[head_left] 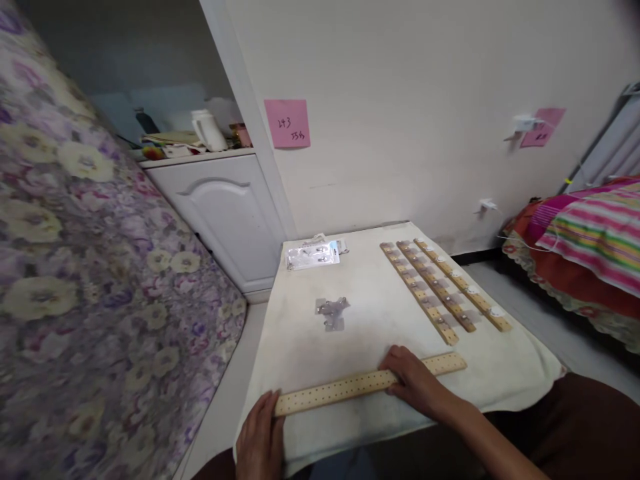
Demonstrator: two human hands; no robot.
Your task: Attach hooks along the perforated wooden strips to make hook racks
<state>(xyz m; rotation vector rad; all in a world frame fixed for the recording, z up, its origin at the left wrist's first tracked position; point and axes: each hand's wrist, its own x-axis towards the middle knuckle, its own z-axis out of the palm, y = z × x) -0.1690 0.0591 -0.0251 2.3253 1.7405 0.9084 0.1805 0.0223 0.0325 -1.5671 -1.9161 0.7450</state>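
A long pale wooden strip [335, 392] with rows of small holes lies across the near part of the table. My left hand [258, 433] is closed on its left end, the thumb partly hidden. Nearer its right end, my right hand [413, 379] grips the strip from above, fingers over the far edge. Beyond the strip rests a small cluster of clear square pieces with metal bits [332, 313]. Three narrower wooden strips with fittings [420, 293] lie side by side at the right, the outermost bearing round white pieces [471, 290].
Clear plastic packaging [313, 255] sits at the table's far left corner. The cloth-covered table [295, 340] meets a wall with a pink note [287, 124]. A floral curtain [100, 267] and white cabinet [225, 220] stand left; a bed [590, 247] stands right.
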